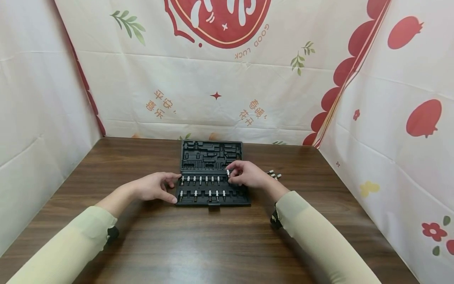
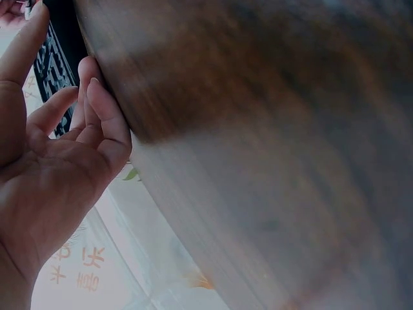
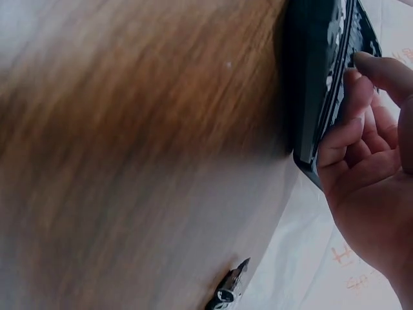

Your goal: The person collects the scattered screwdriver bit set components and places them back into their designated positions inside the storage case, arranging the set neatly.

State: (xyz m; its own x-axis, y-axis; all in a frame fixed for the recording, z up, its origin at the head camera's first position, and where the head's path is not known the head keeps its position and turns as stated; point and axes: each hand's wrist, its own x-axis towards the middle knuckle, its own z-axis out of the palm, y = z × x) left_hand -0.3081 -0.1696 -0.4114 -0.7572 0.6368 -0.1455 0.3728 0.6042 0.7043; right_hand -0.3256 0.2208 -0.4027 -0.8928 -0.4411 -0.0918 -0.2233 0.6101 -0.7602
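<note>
A black molded case (image 1: 235,199) lies unfolded on the table, its lid (image 1: 213,156) laid back at the far side. Two rows of silver bit sockets (image 1: 210,195) with dark tips stand in the near half. My right hand (image 1: 250,175) pinches one bit socket (image 1: 228,172) between thumb and fingers above the right part of the back row. At the case's left side, my left hand (image 1: 152,187) spreads thumb and index finger along the edge, touching it. In the left wrist view the left fingers (image 2: 106,113) look relaxed beside the case wall.
Several loose bit sockets (image 1: 274,174) lie on the brown wooden table (image 1: 209,244) to the right of the case, partly behind the right wrist. Printed white cloth (image 1: 213,71) hangs behind the table and along both sides.
</note>
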